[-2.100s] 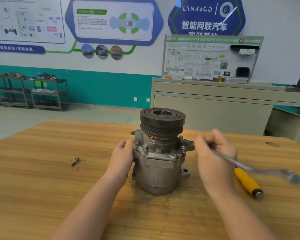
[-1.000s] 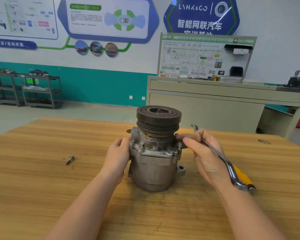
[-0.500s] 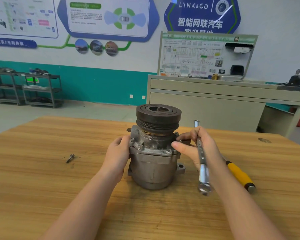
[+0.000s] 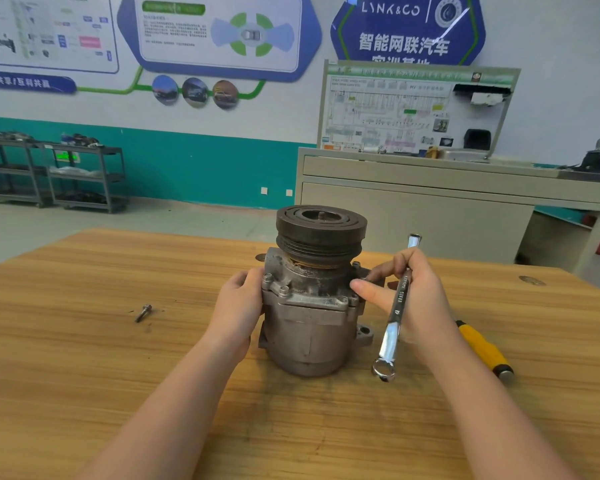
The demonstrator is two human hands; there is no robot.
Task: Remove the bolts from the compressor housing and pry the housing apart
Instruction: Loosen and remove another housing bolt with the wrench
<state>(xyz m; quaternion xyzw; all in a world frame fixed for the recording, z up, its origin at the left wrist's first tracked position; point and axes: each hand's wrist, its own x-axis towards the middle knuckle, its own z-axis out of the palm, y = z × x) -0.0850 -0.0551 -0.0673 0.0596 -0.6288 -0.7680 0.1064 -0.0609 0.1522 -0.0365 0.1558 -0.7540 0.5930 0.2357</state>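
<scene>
A grey metal compressor [image 4: 309,327] stands upright on the wooden table [image 4: 84,358], its dark pulley [image 4: 321,230] on top. Several bolts [image 4: 284,290] sit in the housing flange. My left hand [image 4: 238,306] holds the housing's left side. My right hand [image 4: 413,299] carries a chrome wrench [image 4: 394,317] tucked in its fingers, nearly upright, ring end down. Its thumb and forefinger pinch a bolt at the flange's right edge [image 4: 361,280]. One loose bolt [image 4: 143,312] lies on the table to the left.
A yellow-handled screwdriver [image 4: 482,348] lies on the table right of my right forearm. A beige cabinet [image 4: 430,202] with a wiring display board stands behind the table. Metal shelving [image 4: 66,174] stands at the far left wall.
My right hand swung the wrench off the bolt and turned it upright in the palm, then brought thumb and forefinger onto the right-hand bolt. The left hand stayed on the housing.
</scene>
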